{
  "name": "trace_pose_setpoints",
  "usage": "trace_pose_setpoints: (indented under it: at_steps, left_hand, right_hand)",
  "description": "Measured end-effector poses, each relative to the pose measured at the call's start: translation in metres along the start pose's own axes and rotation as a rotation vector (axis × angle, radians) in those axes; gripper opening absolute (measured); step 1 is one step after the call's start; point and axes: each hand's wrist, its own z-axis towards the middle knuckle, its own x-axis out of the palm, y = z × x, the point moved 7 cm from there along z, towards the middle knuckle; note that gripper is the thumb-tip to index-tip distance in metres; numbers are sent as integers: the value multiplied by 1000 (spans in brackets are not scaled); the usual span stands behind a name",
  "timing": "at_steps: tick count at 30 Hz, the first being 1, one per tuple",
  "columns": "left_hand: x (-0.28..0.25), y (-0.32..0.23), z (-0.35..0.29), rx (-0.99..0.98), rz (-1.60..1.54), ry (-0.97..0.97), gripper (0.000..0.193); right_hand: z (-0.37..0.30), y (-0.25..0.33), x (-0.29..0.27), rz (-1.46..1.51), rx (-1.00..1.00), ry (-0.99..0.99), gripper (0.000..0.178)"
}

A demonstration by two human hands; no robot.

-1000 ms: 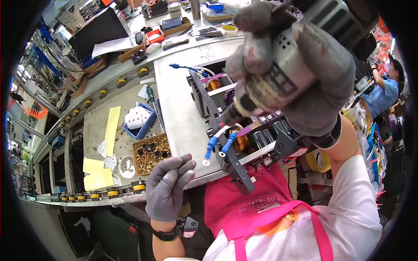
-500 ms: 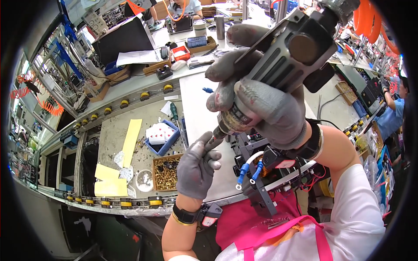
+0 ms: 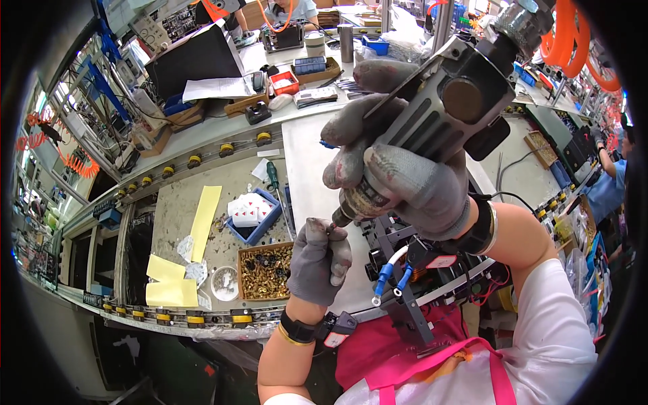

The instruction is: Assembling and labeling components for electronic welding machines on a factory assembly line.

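My right hand [image 3: 422,185], in a stained grey glove, is wrapped round a pistol-like air screwdriver [image 3: 442,108]. The tool slants down to the left, its nose meeting the fingertips of my gloved left hand [image 3: 316,266]. Those fingers are pinched together at the bit; whatever small piece sits between them is too hidden to name. Just left of that hand is a cardboard box of brass-coloured screws [image 3: 260,278]. Below the tool stands a dark metal assembly [image 3: 410,314], partly covered by my right arm, with blue-sleeved ring-terminal cables [image 3: 383,278] sticking out.
A blue bin [image 3: 260,233] of white parts and a green-handled screwdriver [image 3: 272,175] lie beyond the screw box. Yellow paper sheets [image 3: 206,223] are farther left. Rollers [image 3: 196,318] line the bench edge. An orange coiled hose [image 3: 570,44] hangs at upper right. Co-workers sit at back and right.
My left hand has moved slightly right, and its fingers have closed from a looser spread into a pinch at the bit. The air screwdriver's nose has dropped a little.
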Motion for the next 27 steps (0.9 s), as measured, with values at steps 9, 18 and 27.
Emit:
trace_pose_setpoints:
  at_steps: [9, 18, 27]
  left_hand:
    - [6, 0, 5, -43, -78, 37, 37]
    - [14, -3, 15, -45, -83, 219, 49]
    - [34, -11, 76, 238, 1732, -9, 78]
  right_hand:
    - [-3, -7, -1, 48, 33, -20, 64]
    - [2, 1, -7, 11, -64, -45, 61]
    - [36, 12, -63, -176, -92, -175, 42]
